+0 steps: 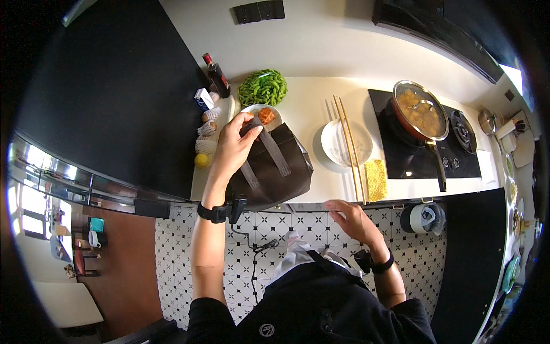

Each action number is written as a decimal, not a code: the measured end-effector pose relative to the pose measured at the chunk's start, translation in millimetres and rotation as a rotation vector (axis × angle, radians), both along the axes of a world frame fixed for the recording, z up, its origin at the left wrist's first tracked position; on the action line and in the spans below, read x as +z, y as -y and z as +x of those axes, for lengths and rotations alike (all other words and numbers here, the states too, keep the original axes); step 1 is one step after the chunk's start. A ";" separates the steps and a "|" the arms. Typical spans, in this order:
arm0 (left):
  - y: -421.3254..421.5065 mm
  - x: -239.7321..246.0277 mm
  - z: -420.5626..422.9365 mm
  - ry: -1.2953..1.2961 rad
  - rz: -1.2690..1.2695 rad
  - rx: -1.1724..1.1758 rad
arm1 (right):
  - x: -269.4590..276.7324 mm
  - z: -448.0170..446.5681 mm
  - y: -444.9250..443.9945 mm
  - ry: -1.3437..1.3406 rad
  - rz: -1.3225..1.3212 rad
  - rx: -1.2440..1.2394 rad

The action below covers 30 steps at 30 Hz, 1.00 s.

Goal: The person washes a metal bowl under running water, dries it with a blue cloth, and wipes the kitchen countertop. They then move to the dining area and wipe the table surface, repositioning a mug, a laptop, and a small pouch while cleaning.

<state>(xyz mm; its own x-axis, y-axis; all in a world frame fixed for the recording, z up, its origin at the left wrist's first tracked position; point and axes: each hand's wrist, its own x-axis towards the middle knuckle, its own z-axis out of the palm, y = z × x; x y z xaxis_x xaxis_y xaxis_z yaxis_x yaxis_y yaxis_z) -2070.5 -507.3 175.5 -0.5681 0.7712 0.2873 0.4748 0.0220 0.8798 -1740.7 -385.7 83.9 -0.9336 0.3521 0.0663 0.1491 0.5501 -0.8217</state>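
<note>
My left hand (238, 144) grips the handles of a black carrier bag (285, 182) at the counter's front edge. The bag partly covers a white plate with an orange-red food item (266, 115) on it. Nothing is in my right hand (354, 221), which hangs in front of the counter with its fingers apart. To the right of the bag stands a white bowl (333, 142), with a pair of long wooden chopsticks (353, 163) lying across it. A yellow cloth or sponge (376, 180) lies beside the chopstick ends.
A lidded frying pan (419, 112) with food inside stands on the black hob (412, 167), its handle pointing towards me. Green pods (262, 87) are heaped behind the bag. A dark bottle (218, 79), a small box (203, 99) and net-wrapped produce (206, 128) line the left end.
</note>
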 end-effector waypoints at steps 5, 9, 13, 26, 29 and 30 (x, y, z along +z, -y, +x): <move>-1.6 2.0 12.5 0.034 0.118 0.000 | -57.6 -34.8 10.2 -0.005 -0.370 -0.203; 9.9 22.4 47.3 0.053 0.196 -0.005 | -89.8 -41.7 17.1 -0.051 -0.710 -0.192; 38.0 52.3 83.2 0.009 0.332 0.134 | -90.7 -22.9 21.4 -0.099 -0.966 -0.285; 227.7 95.6 170.3 0.011 0.223 0.520 | -36.4 -1.3 90.8 0.099 -1.005 0.184; 295.4 88.5 184.0 0.060 0.185 0.651 | -54.7 -22.9 143.7 0.204 -1.078 0.364; 318.2 87.0 186.2 -0.013 0.224 0.666 | -62.5 -30.8 163.6 0.206 -1.134 0.441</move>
